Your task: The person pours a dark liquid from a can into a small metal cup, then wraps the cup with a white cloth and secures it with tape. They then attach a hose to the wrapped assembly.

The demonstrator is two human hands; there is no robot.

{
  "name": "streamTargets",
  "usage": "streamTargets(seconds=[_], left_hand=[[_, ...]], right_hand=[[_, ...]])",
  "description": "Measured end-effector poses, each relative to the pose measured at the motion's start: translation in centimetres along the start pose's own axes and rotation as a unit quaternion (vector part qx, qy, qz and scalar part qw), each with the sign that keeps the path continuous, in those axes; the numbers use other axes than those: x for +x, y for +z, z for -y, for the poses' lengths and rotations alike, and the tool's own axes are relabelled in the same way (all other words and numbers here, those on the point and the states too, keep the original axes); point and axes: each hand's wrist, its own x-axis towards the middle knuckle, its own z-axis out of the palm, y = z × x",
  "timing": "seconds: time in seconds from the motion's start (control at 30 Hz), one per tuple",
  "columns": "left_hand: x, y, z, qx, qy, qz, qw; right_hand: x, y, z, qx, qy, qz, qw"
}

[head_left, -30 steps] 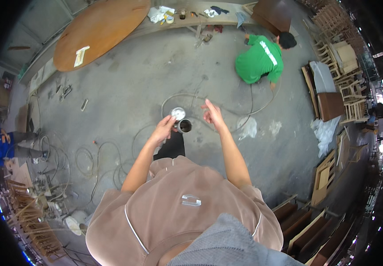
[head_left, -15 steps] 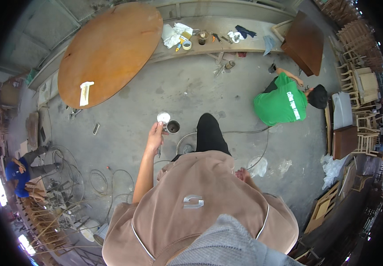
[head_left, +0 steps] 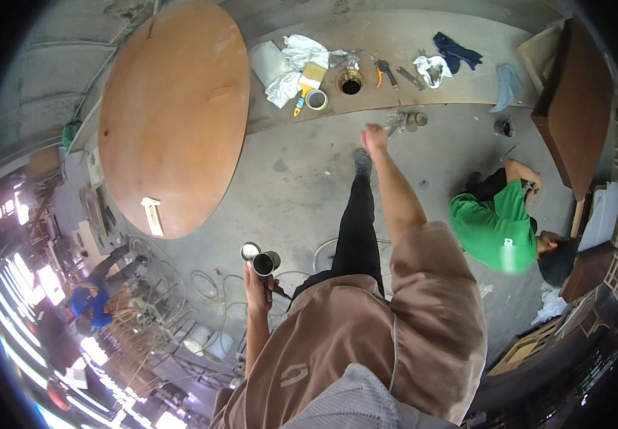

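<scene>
My left hand is closed around what looks like a spray gun; its open metal cup shows a dark inside. Beside that cup, at my fingers, is a small round lid with a pale face. My right hand is stretched forward over the floor, short of the bench. Its fingers are bunched and blurred, and no object shows in them. Ahead of it on the bench stands a jar of dark liquid. A wide brush and a tape roll lie to its left.
A large round wooden tabletop stands at the left. White cloths, an orange-and-black tool and dark cloth lie on the bench. A person in green crouches right, near a dark panel. Hoses snake across the floor.
My right arm has swung from beside my body to far forward. I have come closer to the bench, and my left hand still holds the spray gun, its cup and lid now lower in view.
</scene>
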Motion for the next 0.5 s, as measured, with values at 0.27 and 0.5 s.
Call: streamTargets(seconds=[0.27, 0.5], left_hand=[[2.7, 7.5, -6.8, -0.023, -0.071, -0.058, 0.996], [3.9, 10.0, -8.8, 0.006, -0.098, -0.075, 0.992]], right_hand=[[16.5, 7.9, 3.8, -0.152, -0.035, -0.091, 0.984], [14.5, 6.4, 6.1, -0.16, -0.071, 0.064, 0.983]])
